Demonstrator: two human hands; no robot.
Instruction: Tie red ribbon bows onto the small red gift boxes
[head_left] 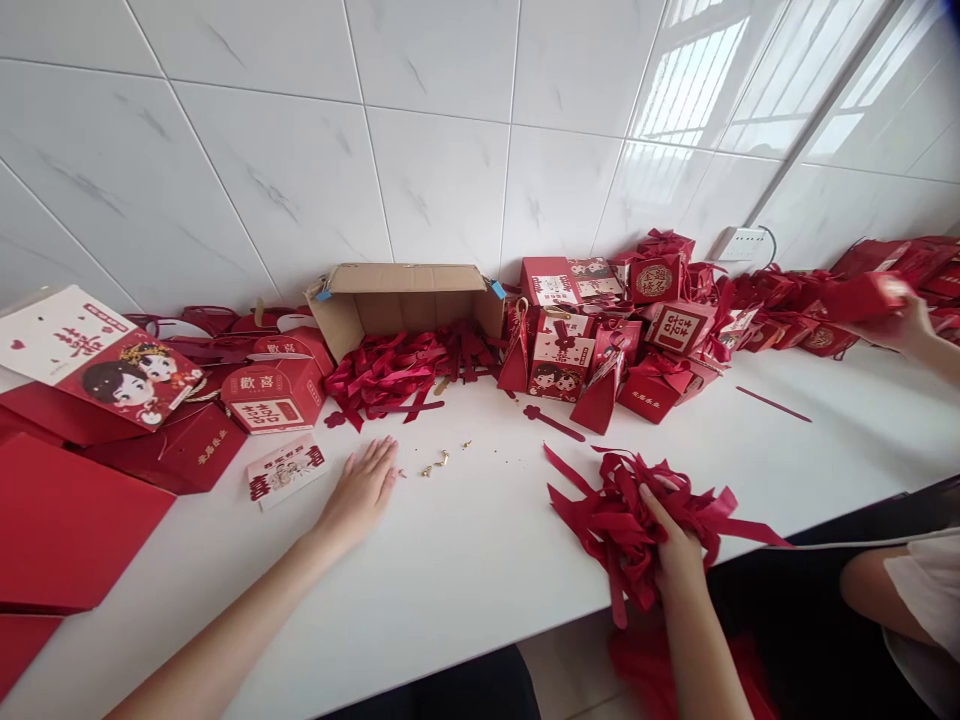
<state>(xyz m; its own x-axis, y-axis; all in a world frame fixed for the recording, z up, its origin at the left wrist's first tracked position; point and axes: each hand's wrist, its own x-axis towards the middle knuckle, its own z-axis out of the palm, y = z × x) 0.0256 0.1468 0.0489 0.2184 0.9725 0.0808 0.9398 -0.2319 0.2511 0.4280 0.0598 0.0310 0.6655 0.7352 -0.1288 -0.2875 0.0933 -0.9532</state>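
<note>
My right hand (679, 545) is closed around a bunch of dark red ribbons (630, 520) at the table's front edge, loose ends sticking out on all sides. My left hand (364, 485) lies flat on the white table (465, 560), fingers stretched out, holding nothing. Just right of its fingertips are several small gold-coloured pieces (435, 463). A printed card (285, 470) lies to its left. Behind it, a heap of red ribbons (390, 370) spills out of a cardboard box (405, 280) lying on its side.
Folded red gift boxes (274, 385) and flat red cartons (75, 510) cover the left side. Assembled red gift boxes (559, 350) are piled against the tiled wall on the right. A co-worker's hand (911, 325) holds a red box at far right. A white power strip (741, 243) sits by the wall.
</note>
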